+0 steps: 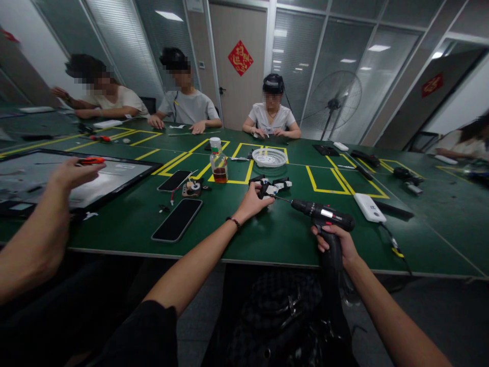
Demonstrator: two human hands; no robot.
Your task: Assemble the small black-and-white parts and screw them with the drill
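Observation:
My right hand (336, 243) is closed round the grip of a black cordless screwdriver (324, 214) whose thin bit points left at a small black-and-white device (275, 185) on the green table (267, 239). My left hand (253, 200) is closed on that device and holds it against the table top. The bit's tip is at or just short of the device; whether it touches I cannot tell.
Two dark phones (178, 219) (174, 180) and small parts lie to the left, next to a bottle (218, 162) and a white basket (269, 157). A white power bank (369, 207) lies to the right. A neighbour's arm (46, 224) holds an orange tool over a large screen panel (95, 178). Several people sit across.

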